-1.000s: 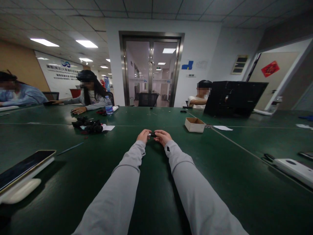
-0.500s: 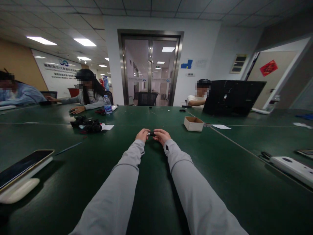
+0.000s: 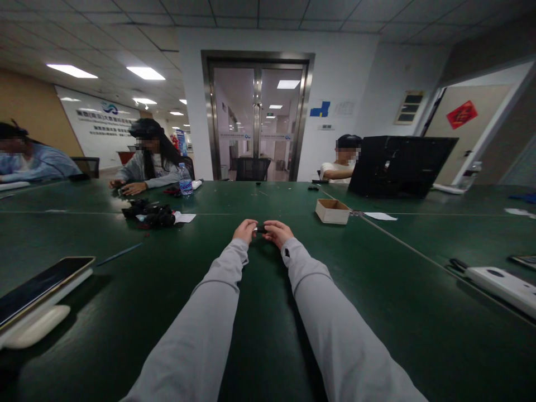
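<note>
Both my arms, in grey sleeves, stretch out over a dark green table (image 3: 377,290). My left hand (image 3: 245,230) and my right hand (image 3: 277,232) meet far out in the middle and pinch a small black part (image 3: 261,229) between their fingertips. The part is tiny, and what it is stays unclear. It sits just above the tabletop.
A small cardboard box (image 3: 332,211) lies to the right of my hands, a pile of black parts (image 3: 149,213) to the left. A phone (image 3: 39,286) on a white stand is near left, a white device (image 3: 502,283) near right. Three people sit at the far side, one behind a laptop (image 3: 400,166).
My hands have hardly moved and still hold the small black part. The person at the far left has drawn an outstretched arm back in.
</note>
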